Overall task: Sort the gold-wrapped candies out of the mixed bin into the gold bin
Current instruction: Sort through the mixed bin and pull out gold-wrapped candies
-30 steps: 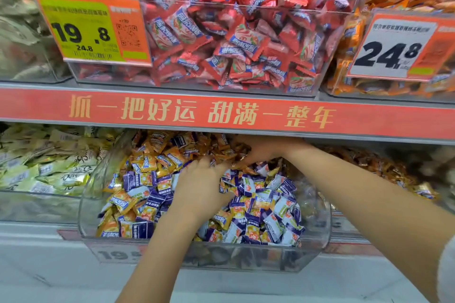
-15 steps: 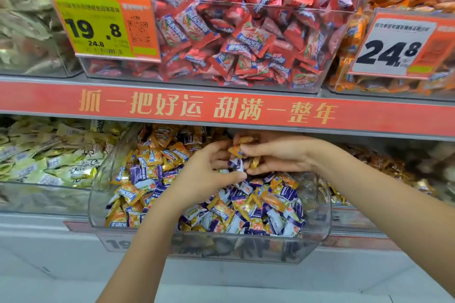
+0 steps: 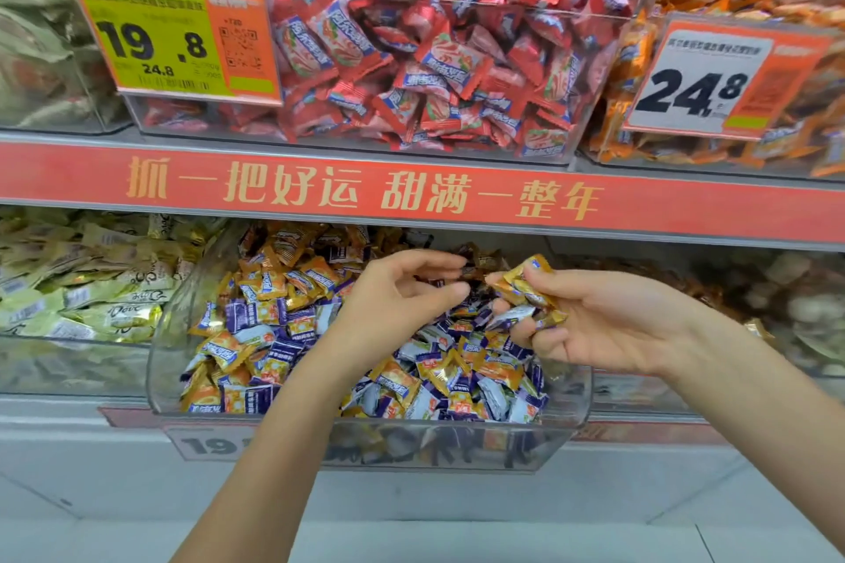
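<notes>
A clear mixed bin (image 3: 165,347) on the lower shelf holds a heap of orange-gold and purple wrapped candies (image 3: 274,334). My right hand (image 3: 599,325) hovers above the bin's right side, palm turned left, and grips a small bunch of gold-wrapped candies (image 3: 526,290) in its fingers. My left hand (image 3: 402,302) hangs over the middle of the heap with fingers loosely curled and nothing visibly in it. Its fingertips are a short gap from the right hand's candies. To the right, a bin of gold-brown wrapped candies (image 3: 690,288) looks blurred.
A bin of pale gold-green candies (image 3: 91,288) stands left of the mixed bin. Above runs a red shelf strip (image 3: 411,197). Over it stand a bin of red candies (image 3: 434,59), an orange-candy bin (image 3: 612,119) and price tags (image 3: 169,27).
Both hands have lifted out of the candy heap. The right hand came up and rightward with gold candies in it; the left hand let go and drew slightly apart.
</notes>
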`<state>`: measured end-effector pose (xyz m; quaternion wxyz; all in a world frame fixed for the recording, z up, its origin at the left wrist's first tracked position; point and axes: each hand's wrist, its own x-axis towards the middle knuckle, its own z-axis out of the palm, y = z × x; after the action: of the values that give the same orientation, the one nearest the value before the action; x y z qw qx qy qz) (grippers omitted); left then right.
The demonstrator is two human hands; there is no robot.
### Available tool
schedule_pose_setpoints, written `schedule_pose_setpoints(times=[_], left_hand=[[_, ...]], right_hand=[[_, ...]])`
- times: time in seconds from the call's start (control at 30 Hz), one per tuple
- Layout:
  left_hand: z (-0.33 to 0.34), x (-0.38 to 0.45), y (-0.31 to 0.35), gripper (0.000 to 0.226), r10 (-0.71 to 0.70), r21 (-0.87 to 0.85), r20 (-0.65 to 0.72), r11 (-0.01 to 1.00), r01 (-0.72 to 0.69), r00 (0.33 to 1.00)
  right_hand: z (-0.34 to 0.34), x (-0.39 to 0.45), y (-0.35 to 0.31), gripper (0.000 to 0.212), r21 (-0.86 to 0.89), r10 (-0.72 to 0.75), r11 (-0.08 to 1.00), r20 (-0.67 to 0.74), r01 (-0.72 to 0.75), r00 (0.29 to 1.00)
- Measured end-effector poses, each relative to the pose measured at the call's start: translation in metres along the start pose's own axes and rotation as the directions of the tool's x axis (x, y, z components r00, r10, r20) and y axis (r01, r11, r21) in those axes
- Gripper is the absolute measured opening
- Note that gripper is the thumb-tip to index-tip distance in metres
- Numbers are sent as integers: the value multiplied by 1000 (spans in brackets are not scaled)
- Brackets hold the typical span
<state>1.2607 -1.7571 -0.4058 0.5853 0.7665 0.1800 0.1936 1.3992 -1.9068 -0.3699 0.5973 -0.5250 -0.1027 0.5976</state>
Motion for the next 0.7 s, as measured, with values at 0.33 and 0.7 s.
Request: schedule_pose_setpoints(times=[0.33,0.7], left_hand=[[24,-6,6,15,-280,-442,81,850,286,957],[7,-7,-17,6,-102,218,-352,958,188,930]], right_hand=[[15,0,10,18,85,-139,984,-184,156,973],[-62,-26,0,13,-75,-375,909,-580,411,724]])
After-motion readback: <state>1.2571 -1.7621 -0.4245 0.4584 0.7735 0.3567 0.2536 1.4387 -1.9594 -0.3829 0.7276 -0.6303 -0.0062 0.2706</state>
